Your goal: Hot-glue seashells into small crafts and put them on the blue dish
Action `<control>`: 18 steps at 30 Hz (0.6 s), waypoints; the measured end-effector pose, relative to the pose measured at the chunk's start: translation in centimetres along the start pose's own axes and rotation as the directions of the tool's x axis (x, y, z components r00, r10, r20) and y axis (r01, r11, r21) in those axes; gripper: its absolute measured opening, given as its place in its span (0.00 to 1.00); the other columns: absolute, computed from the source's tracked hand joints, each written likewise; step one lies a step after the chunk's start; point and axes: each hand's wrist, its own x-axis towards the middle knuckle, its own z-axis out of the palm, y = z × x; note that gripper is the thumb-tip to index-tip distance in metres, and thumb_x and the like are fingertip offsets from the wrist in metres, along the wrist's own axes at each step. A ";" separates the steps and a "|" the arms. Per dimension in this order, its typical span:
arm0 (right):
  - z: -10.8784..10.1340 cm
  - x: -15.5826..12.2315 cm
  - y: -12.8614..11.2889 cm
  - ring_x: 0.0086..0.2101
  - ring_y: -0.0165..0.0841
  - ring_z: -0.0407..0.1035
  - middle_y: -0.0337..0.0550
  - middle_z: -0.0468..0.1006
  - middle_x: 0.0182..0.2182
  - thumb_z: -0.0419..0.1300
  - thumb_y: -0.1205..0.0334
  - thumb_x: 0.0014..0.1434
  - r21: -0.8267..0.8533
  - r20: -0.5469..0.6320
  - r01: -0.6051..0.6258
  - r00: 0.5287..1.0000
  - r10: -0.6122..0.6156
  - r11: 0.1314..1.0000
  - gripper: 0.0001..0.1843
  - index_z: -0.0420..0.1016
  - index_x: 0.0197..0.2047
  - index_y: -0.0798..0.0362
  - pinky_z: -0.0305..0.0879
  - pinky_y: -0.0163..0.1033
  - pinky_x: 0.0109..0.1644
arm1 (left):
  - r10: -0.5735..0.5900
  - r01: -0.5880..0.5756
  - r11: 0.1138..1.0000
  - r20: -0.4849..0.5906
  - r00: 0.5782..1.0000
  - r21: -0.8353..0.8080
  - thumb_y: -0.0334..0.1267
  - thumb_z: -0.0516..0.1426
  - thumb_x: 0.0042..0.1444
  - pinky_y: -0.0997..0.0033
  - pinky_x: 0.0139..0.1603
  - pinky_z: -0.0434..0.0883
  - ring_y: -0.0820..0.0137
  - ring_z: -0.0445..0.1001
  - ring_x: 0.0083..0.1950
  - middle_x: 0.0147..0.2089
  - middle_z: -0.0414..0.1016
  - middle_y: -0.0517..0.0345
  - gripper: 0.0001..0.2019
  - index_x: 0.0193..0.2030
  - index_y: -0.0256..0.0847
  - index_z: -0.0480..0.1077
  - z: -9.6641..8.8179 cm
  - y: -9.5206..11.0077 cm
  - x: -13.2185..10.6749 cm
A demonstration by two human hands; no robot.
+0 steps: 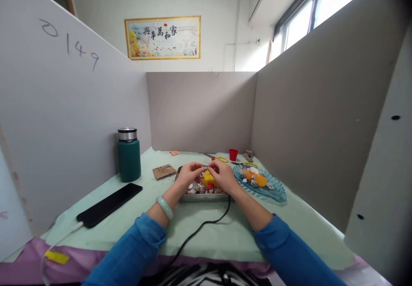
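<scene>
My left hand and my right hand meet over a metal tray. Thumbs and fingertips of both are pinched together around something small, too tiny to name. Below them the tray holds a jumble of small pieces, among them a yellow piece, a red bit and whitish, shell-like bits. My hands and wrists hide part of the tray's far side and corners.
Right of the tray lies a blue scalloped dish with shells and orange pieces. Behind are yellow-handled scissors and a red cup. Leftward are a cardboard piece, a phone and a green bottle. A black cable crosses the front.
</scene>
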 end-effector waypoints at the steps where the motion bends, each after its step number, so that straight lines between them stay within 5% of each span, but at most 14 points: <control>1: 0.0 0.0 -0.1 0.29 0.31 0.65 0.39 0.74 0.27 0.55 0.61 0.56 0.000 0.005 0.002 1.000 -0.002 1.000 0.07 0.72 0.30 0.51 0.56 0.34 0.34 | -0.006 0.006 1.000 0.009 1.000 0.004 0.48 0.64 0.44 0.77 0.20 0.64 0.76 0.67 0.18 0.21 0.68 0.62 0.20 0.38 0.33 0.70 0.0 0.0 0.0; 18: 0.2 -0.2 -0.1 0.29 0.31 0.66 0.40 0.74 0.28 0.56 0.61 0.57 -0.030 0.022 0.072 0.997 -0.071 0.997 0.05 0.71 0.31 0.52 0.57 0.34 0.34 | 0.080 -0.078 0.995 -0.022 0.997 0.061 0.43 0.63 0.45 0.77 0.20 0.63 0.77 0.66 0.18 0.23 0.69 0.62 0.16 0.37 0.34 0.69 -0.3 -0.3 0.2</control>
